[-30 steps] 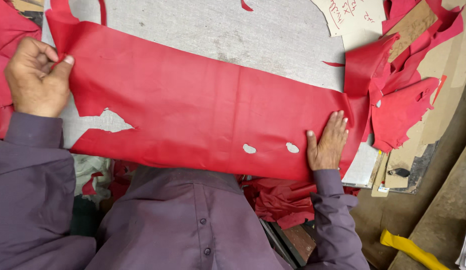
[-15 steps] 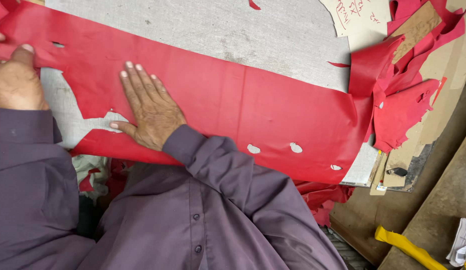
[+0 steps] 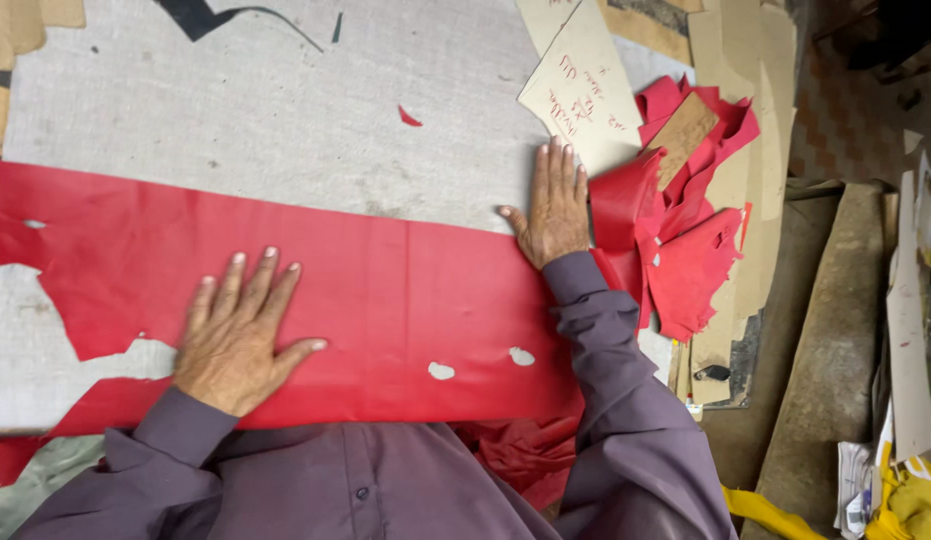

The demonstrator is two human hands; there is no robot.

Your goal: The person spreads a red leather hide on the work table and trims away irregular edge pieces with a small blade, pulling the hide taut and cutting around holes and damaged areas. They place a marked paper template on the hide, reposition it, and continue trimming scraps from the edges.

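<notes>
A long red sheet [image 3: 386, 290], thin like leather or vinyl, lies flat across a grey worktable [image 3: 256, 110], running from the left edge of the view to the heap of offcuts on the right. The left hand [image 3: 236, 335] rests palm down on the sheet's near half, fingers spread and straight, gripping nothing, only pressing the material against the table. The right hand [image 3: 554, 210] lies flat too, fingers together and pointing away from the body, set at the sheet's far edge near its right end, so the palm sits on the red material while the fingertips reach onto the bare table and touch the corner of a tan card [image 3: 581, 85] with handwriting on it. Neither hand closes on anything. The sheet has cut-outs: a large ragged gap [image 3: 46, 330] at the left where the table shows through, and two small holes [image 3: 481, 363] near the front edge between the arms. Just beside the right hand a pile of red scraps [image 3: 691, 230] is mixed with brown cardboard pieces [image 3: 731, 60]. More red material [image 3: 516, 455] hangs below the table edge by the purple shirt, though whether it belongs to the same sheet is unclear from here.
</notes>
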